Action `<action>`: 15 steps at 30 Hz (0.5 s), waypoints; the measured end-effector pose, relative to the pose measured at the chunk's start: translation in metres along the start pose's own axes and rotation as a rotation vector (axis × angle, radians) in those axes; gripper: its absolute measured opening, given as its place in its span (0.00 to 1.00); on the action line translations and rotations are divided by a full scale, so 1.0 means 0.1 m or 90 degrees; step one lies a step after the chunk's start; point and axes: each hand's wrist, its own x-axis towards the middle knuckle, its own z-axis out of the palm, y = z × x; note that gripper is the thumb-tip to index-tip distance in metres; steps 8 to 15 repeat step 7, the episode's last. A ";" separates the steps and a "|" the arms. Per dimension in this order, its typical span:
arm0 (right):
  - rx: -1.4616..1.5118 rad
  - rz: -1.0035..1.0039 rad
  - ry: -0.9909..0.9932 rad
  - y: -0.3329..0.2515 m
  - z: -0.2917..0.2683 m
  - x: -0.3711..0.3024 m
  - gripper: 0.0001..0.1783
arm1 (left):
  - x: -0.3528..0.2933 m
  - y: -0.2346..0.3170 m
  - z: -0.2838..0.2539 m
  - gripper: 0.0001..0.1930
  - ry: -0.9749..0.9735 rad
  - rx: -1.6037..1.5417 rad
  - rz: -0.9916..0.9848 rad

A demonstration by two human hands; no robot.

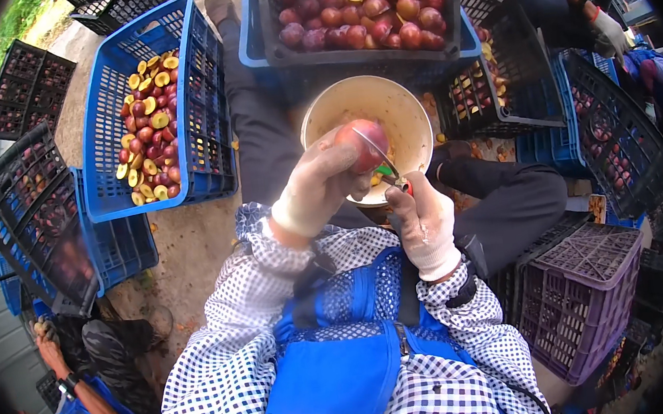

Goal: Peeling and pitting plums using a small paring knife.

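My left hand point(317, 180), in a dirty white glove, is closed round a red plum point(364, 144). In my gloved right hand point(427, 225) is a small knife point(378, 152) with a thin curved blade and a partly hidden red handle. The blade lies against the plum's skin. Both hands are over the near side of a cream bucket point(314, 120) standing between my legs. Some yellow and green bits show inside it, partly covered by my hands.
A black crate point(275, 51) of plums rests on a blue crate ahead. At the left stands a blue crate point(203, 99) of cut and whole plums. Black crates point(544, 116) stand at the right, a purple crate point(582, 286) nearer. Co-workers sit at lower left and upper right.
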 end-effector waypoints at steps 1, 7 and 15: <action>-0.007 0.015 0.025 -0.02 0.02 -0.01 0.06 | 0.00 0.01 0.00 0.34 0.005 0.018 -0.008; -0.035 0.017 -0.114 0.06 -0.06 0.05 0.07 | 0.02 0.16 0.10 0.35 0.018 0.300 0.025; -0.035 0.017 -0.114 0.06 -0.06 0.05 0.07 | 0.02 0.16 0.10 0.35 0.018 0.300 0.025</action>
